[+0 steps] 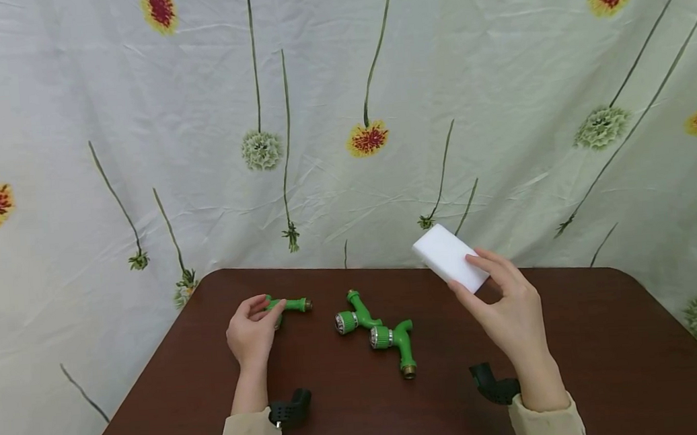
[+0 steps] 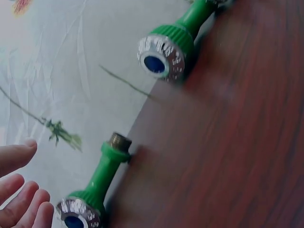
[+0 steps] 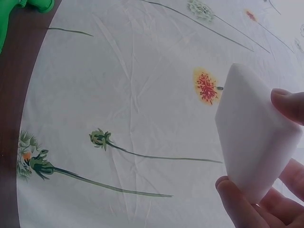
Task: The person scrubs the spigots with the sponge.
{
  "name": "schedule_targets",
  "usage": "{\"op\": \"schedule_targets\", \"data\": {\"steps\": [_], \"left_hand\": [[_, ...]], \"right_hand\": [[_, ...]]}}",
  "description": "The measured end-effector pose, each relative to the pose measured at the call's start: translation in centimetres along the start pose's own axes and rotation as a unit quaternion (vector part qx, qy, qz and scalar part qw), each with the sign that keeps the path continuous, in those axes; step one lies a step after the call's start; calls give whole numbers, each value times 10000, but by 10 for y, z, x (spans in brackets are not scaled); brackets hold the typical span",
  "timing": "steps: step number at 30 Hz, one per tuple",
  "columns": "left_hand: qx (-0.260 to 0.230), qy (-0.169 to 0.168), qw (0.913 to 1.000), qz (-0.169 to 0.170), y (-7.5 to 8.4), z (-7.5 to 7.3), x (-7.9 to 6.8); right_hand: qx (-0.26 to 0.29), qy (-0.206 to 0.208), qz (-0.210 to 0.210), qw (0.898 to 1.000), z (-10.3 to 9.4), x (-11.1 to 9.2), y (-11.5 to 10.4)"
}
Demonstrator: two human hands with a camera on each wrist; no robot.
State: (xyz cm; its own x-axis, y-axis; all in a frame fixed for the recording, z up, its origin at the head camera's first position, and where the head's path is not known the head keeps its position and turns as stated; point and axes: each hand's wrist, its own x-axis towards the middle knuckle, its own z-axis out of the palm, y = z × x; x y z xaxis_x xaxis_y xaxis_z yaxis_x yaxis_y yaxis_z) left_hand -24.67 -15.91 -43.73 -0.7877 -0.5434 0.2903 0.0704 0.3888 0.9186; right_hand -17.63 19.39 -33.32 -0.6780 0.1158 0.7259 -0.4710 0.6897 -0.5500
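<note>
In the head view my right hand (image 1: 515, 310) holds up a white sponge block (image 1: 448, 254), pinched between thumb and fingers above the table's far edge. The right wrist view shows the same sponge (image 3: 254, 133) with fingertips on its sides. My left hand (image 1: 252, 332) is beside a green tap (image 1: 296, 305) at the left and partly covers it. Its fingers (image 2: 19, 199) are loosely bent near that tap's chrome-rimmed knob in the left wrist view, with no grip visible. Two more green taps, one farther back (image 1: 362, 311) and one nearer (image 1: 403, 345), lie close together mid-table.
The dark brown table (image 1: 338, 420) has rounded far corners. Behind it hangs a pale cloth (image 1: 326, 77) printed with flowers. Black wrist mounts, on the left (image 1: 292, 408) and right (image 1: 495, 386), sit at the sleeve cuffs.
</note>
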Motion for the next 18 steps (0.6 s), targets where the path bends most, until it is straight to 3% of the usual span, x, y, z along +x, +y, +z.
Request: {"op": "schedule_targets", "data": {"steps": [8,18], "left_hand": [[233,-12,9993,-291,-8,-3,2],[715,-382,9941,-719,-16,-5,-1]], "right_hand": [[-4,-2,-38,10000,0,0,1],[11,5,-41,10000,0,1,1]]}}
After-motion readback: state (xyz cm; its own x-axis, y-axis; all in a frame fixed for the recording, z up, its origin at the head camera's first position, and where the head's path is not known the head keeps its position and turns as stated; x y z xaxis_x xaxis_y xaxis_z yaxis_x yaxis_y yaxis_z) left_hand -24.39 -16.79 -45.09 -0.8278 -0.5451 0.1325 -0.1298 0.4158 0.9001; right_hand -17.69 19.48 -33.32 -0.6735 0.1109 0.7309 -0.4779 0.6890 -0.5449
